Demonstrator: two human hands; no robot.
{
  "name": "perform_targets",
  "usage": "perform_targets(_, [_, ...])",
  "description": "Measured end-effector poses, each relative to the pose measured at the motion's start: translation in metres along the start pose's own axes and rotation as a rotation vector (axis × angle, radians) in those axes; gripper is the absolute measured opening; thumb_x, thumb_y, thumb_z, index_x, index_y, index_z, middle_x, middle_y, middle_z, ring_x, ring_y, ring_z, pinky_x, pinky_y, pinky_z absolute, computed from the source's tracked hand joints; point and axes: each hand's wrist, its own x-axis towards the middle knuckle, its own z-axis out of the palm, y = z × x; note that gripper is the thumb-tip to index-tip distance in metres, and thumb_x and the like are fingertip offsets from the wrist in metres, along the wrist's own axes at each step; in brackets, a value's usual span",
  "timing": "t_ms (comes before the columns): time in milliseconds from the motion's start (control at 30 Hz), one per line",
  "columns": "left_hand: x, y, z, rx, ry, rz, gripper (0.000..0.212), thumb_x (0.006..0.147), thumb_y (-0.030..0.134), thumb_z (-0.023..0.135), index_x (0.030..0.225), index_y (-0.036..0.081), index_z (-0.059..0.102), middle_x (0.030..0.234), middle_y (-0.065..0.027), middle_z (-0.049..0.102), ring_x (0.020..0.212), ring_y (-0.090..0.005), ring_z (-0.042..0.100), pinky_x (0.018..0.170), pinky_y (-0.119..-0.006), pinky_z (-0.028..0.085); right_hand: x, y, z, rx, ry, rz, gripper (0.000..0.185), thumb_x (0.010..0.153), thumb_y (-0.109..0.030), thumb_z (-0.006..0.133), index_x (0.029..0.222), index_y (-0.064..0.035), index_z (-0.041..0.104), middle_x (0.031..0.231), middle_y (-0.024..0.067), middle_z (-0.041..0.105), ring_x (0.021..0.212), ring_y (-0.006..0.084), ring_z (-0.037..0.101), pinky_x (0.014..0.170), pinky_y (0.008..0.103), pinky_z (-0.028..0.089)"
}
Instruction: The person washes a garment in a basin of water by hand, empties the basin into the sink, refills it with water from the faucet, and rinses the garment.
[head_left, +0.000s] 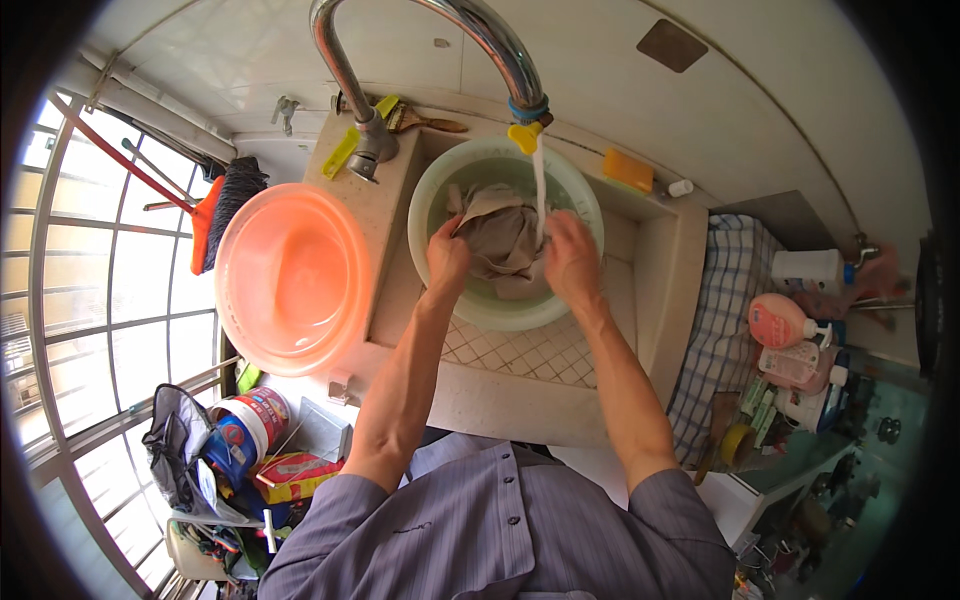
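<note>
A wet beige cloth garment (499, 232) lies bunched in a pale green plastic basin (420, 217) that holds water. My left hand (448, 259) pinches the garment's left edge between thumb and fingers. At the opposite edge, my right hand (571, 251) is curled around the fabric and blurred by motion; its fingertips are partly hidden. Water (539, 187) streams from a chrome faucet (517, 64) with a yellow nozzle (525, 137), falling just beside my right fingers. The basin stands inside a stone laundry sink (517, 397) with a ribbed washboard floor (517, 351).
An orange plastic basin (255, 277) rests left of the sink. Along the back ledge are a wooden-handled brush (435, 124) and a yellow-orange block (628, 171). A checked cloth (724, 300) and pump bottles (780, 321) stand right. A red-white bucket (259, 420) sits lower left.
</note>
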Motion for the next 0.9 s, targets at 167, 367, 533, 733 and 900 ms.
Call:
perform_targets(167, [-0.002,0.007,0.01,-0.066,0.014,-0.163,0.034,0.091,0.01,0.05,0.116,-0.005,0.067,0.102,-0.0173,0.07,0.094,-0.0244,0.063,0.086,-0.036,0.049,-0.027,-0.018,0.03,-0.1,-0.377,-0.092,0.055,0.078,-0.012,0.073,0.131,-0.0077,0.06,0.128,0.0144,0.057,0.12,0.0346,0.053,0.101,0.0498,0.042])
perform_targets(367, [0.009,0.012,0.01,-0.395,0.053,-0.438,0.034,0.097,0.02,0.057,0.118,-0.006,0.063,0.103,-0.0142,0.066,0.087,-0.0238,0.062,0.075,-0.037,0.05,-0.031,-0.029,0.018,-0.153,-0.381,-0.154,0.013,0.08,-0.011,0.071,0.092,-0.0059,0.072,0.099,0.0093,0.063,0.105,0.0293,0.053,0.095,0.0499,0.042])
perform_targets(533, [0.005,0.028,0.011,-0.385,0.02,-0.473,0.033,0.097,0.018,0.057,0.121,-0.005,0.06,0.102,-0.014,0.064,0.087,-0.0251,0.062,0.069,-0.04,0.052,-0.042,-0.026,-0.01,-0.135,-0.199,-0.307,0.005,0.081,-0.01,0.069,0.079,-0.0062,0.072,0.091,0.008,0.061,0.099,0.0274,0.052,0.091,0.0445,0.045])
perform_targets(733, [0.008,0.01,0.013,-0.432,0.021,-0.497,0.028,0.094,0.008,0.057,0.119,-0.005,0.059,0.1,-0.0145,0.063,0.083,-0.0255,0.062,0.065,-0.039,0.052,-0.051,-0.017,-0.025,-0.21,-0.247,-0.269,0.006,0.08,-0.008,0.066,0.081,-0.0059,0.072,0.089,0.007,0.058,0.098,0.0262,0.053,0.088,0.0405,0.047])
perform_targets(900, [0.017,-0.004,0.012,-0.458,-0.047,-0.456,0.028,0.094,0.006,0.058,0.12,-0.005,0.059,0.102,-0.0166,0.064,0.083,-0.0276,0.064,0.068,-0.041,0.055,-0.058,-0.023,-0.029,-0.169,-0.183,-0.371,0.012,0.08,-0.005,0.063,0.088,-0.0061,0.073,0.091,0.0067,0.059,0.098,0.0254,0.054,0.087,0.0408,0.046])
